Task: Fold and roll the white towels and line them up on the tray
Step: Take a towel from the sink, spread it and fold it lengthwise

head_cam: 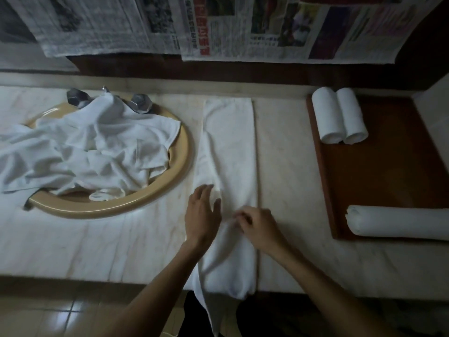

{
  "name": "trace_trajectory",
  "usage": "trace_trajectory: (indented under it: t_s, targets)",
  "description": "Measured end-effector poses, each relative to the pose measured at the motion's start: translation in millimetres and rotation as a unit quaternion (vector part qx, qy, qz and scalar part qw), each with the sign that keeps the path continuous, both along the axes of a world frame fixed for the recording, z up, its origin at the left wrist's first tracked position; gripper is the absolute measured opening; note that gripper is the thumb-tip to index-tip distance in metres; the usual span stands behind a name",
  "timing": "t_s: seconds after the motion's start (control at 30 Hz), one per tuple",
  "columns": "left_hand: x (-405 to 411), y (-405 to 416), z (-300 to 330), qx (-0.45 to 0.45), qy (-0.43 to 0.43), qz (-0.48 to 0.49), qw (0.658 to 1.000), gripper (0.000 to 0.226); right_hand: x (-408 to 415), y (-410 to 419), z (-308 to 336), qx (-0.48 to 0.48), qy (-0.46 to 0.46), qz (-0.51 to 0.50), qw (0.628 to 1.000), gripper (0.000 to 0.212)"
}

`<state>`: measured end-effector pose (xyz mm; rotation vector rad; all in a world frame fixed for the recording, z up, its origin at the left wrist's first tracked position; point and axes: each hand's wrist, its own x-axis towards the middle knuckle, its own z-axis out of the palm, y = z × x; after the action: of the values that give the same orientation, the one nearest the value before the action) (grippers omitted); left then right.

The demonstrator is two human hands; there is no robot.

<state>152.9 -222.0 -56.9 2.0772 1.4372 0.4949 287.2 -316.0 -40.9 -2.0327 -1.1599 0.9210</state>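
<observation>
Two hands (202,212) (257,227) on a folded towel (230,147)

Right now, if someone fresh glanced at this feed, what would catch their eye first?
Probably the long folded white towel stretched down the middle of the marble counter, with the left hand flat on it and the right hand pinching its cloth. Next, the heap of loose towels spilling over the tan sink at left, and three rolled towels on the brown tray at right.

matt cloth towel (229,142) (terry-like), glossy wooden tray (393,166), marble counter (286,154).
</observation>
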Motion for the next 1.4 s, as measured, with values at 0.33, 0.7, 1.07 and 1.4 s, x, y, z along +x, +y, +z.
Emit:
trace_trajectory:
  t_s: [0.33,0.7,1.07,1.4]
  targets:
    - [-55.6,-47.5,6.3,-0.146,-0.027,0.125,0.981,0.021,8.6,123.5,-6.3,-0.016,-0.278,0.446,0.850,0.033]
    - [-79.8,-62.2,-1.6,-0.179,-0.061,0.161,0.969,0.013,-29.0,126.8,5.6,0.081,-0.298,0.419,0.854,0.009]
    - [-67.6,-34.9,-0.9,-0.242,-0.051,0.188,0.950,0.018,-7.1,17.5,-70.0,0.033,-0.341,0.091,0.935,0.061]
    - [-7.2,38.9,12.4,-0.148,0.056,0.181,0.971,0.023,43.8,77.3,-70.8,-0.023,-0.364,0.031,0.931,0.058]
